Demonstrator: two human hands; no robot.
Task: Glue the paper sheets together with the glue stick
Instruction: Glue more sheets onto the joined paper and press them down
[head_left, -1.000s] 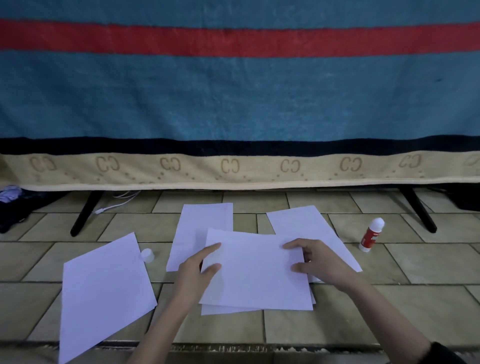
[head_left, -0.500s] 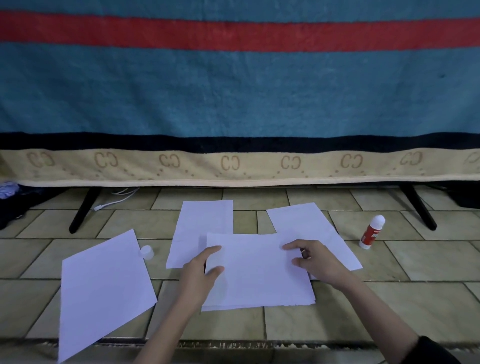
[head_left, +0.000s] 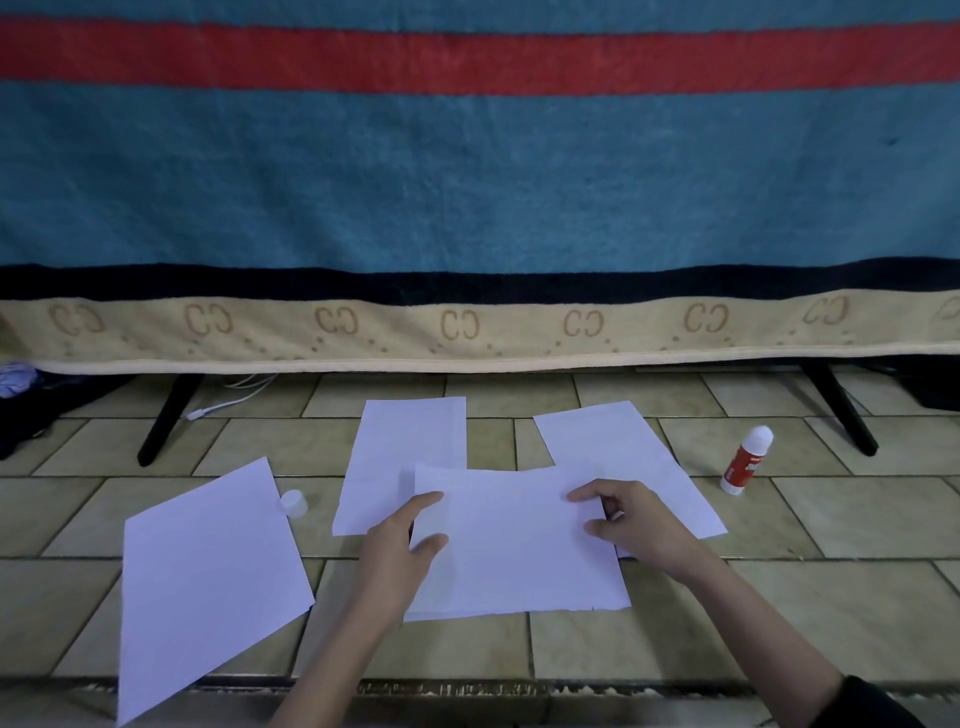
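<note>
My left hand grips the left edge of the stacked white paper sheets, thumb on top and forefinger extended flat. My right hand pinches the right edge, fingers curled. The stack lies flat on the glossy beige tiled floor; its near edge is slightly ragged. Farther off lie two plain rectangular sheets, with a fourth at the left. The cylindrical red-and-white glue stick stands uncapped at the right, its small white cap at the left. Behind hangs a fuzzy striped blanket.
</note>
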